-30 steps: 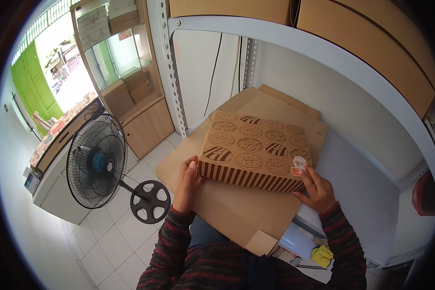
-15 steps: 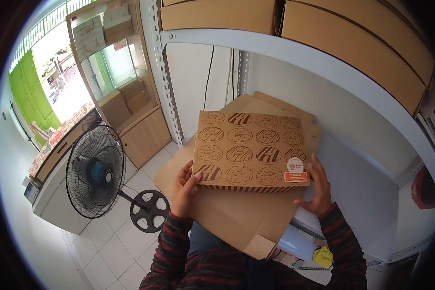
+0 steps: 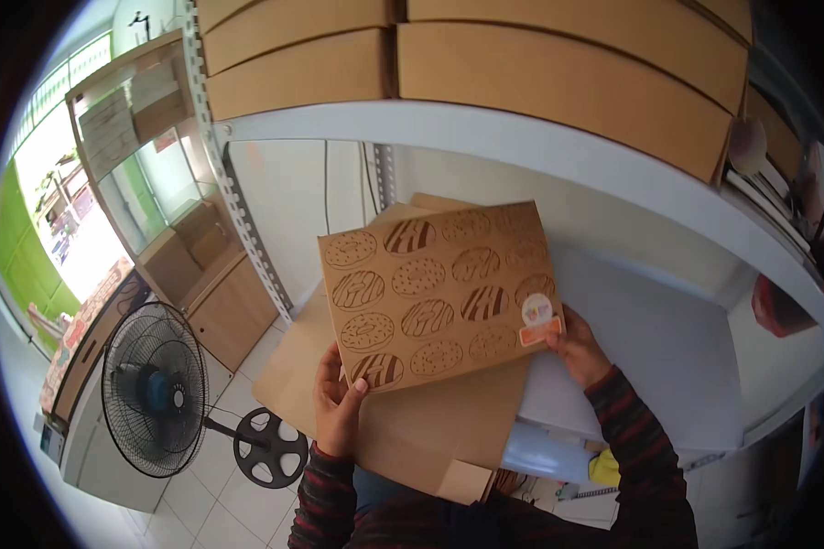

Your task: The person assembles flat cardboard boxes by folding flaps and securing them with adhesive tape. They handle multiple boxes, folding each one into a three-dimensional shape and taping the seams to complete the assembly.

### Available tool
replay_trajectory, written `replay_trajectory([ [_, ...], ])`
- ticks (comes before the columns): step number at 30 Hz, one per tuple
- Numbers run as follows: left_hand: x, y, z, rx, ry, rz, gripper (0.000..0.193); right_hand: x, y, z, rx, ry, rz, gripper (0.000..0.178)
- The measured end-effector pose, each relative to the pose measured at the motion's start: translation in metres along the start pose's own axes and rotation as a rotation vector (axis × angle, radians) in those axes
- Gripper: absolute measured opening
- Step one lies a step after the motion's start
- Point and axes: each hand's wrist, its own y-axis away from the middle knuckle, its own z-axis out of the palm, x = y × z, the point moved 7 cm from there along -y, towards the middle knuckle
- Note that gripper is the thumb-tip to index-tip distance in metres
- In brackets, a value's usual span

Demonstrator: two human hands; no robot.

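A flat brown cardboard box (image 3: 426,288) with printed doughnuts on its lid is held up in front of me, tilted. Its near right corner bears a round white sticker above an orange label (image 3: 540,330). My left hand (image 3: 339,393) grips the near left corner, thumb on the lid. At the near right corner my right hand (image 3: 577,348) is closed on the edge, its thumb beside the label. Fingers under the box are hidden. Beneath the box lie flat sheets of brown cardboard (image 3: 403,439).
Brown boxes (image 3: 558,91) stand stacked on a grey metal shelf (image 3: 485,128) above. A grey surface (image 3: 641,339) extends to the right. A black standing fan (image 3: 156,389) and a wooden display cabinet (image 3: 233,311) are at the left. A yellow cloth (image 3: 604,467) lies near my right forearm.
My right hand has closed on the box's right corner, where it was open beside it. The box has been raised and tilted, its right side higher. The view has shifted upward and to the right.
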Motion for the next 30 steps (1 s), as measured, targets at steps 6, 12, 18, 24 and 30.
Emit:
replay_trajectory([
  [6, -0.007, 0.004, 0.041, -0.302, -0.112, -0.222, 0.074, -0.022, 0.014, -0.109, 0.447, -0.210, -0.184, 0.049],
  [12, 0.001, 0.016, 0.057, -0.576, -0.830, -0.024, 0.057, -0.079, 0.136, -0.269, 1.135, 0.115, -0.271, 0.064],
  [18, -0.008, 0.025, 0.064, -0.660, -1.070, 0.091, 0.059, -0.056, 0.234, -0.372, 1.357, 0.113, -0.171, 0.076],
  [24, -0.010, 0.027, 0.064, -0.631, -1.100, 0.109, 0.060, -0.103, 0.206, -0.293, 1.651, 1.133, -0.308, 0.082],
  [30, -0.008, 0.029, 0.063, -0.597, -1.143, 0.088, 0.060, -0.064, 0.074, -0.139, 0.911, 1.664, -0.255, 0.061],
])
